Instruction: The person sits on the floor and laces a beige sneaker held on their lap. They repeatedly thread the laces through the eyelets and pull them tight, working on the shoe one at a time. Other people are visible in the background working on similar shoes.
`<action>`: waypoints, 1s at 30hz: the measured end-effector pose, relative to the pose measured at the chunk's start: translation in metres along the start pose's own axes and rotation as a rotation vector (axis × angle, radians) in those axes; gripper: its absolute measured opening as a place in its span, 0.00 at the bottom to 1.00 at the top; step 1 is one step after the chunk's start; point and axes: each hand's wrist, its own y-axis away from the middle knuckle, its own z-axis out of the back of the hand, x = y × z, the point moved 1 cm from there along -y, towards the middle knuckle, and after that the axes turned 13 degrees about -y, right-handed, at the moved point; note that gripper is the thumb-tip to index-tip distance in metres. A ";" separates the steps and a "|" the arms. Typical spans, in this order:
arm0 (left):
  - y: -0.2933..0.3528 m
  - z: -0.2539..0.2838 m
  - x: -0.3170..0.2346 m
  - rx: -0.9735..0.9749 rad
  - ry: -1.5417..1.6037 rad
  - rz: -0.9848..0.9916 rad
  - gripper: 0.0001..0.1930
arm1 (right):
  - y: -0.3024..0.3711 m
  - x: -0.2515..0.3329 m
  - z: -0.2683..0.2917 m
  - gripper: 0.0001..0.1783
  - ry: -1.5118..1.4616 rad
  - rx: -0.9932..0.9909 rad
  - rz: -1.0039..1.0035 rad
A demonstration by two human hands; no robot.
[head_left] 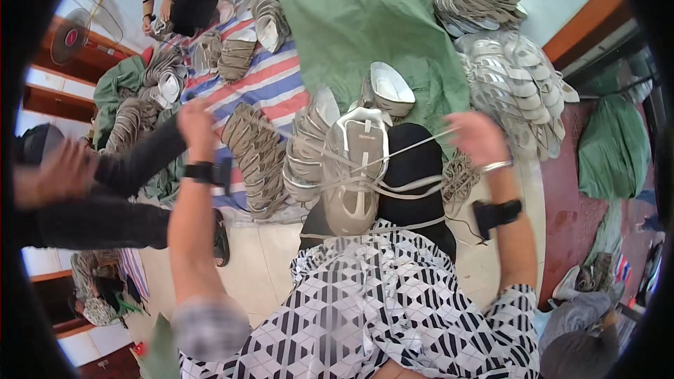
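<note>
A taupe shoe upper point(356, 200) with a white lining rests on my lap, its toe end toward me. Pale shoelaces point(414, 146) cross over its front and stretch out to both sides. Raised to the left of the shoe, my left hand point(196, 126) is closed and smeared by motion; a lace runs toward its fingers. My right hand point(479, 139) pinches the other lace at the right, pulled taut from the shoe. More lace strands hang loosely across my dark trouser leg point(414, 168). Both hands are well apart from the upper itself.
Stacked uppers point(256, 161) lie left of my knees, and another upper point(390, 90) sits ahead on a green cloth point(372, 21). A bundle of laces point(460, 177) is by my right knee. Bagged pieces point(512, 84) stand right. Other people's hands point(67, 175) are at left.
</note>
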 end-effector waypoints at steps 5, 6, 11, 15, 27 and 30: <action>-0.074 0.152 0.077 -0.213 0.597 0.478 0.06 | 0.166 0.046 0.296 0.05 -0.944 -1.074 0.255; -0.059 0.167 0.083 -0.253 0.575 0.520 0.07 | 0.164 0.037 0.288 0.05 -0.876 -1.169 0.267; 0.020 0.069 0.050 0.154 0.517 0.529 0.10 | 0.067 -0.022 0.136 0.08 -0.565 -0.856 -0.156; 0.131 -0.049 -0.074 0.760 0.268 0.212 0.10 | 0.024 -0.012 -0.032 0.09 -0.059 -0.411 -0.288; 0.231 -0.125 -0.146 0.683 -0.640 -0.848 0.11 | -0.004 -0.026 -0.106 0.11 -0.104 -0.144 -0.342; 0.233 -0.125 -0.148 0.659 -0.737 -0.924 0.09 | -0.006 -0.026 -0.083 0.11 -0.309 -0.286 -0.332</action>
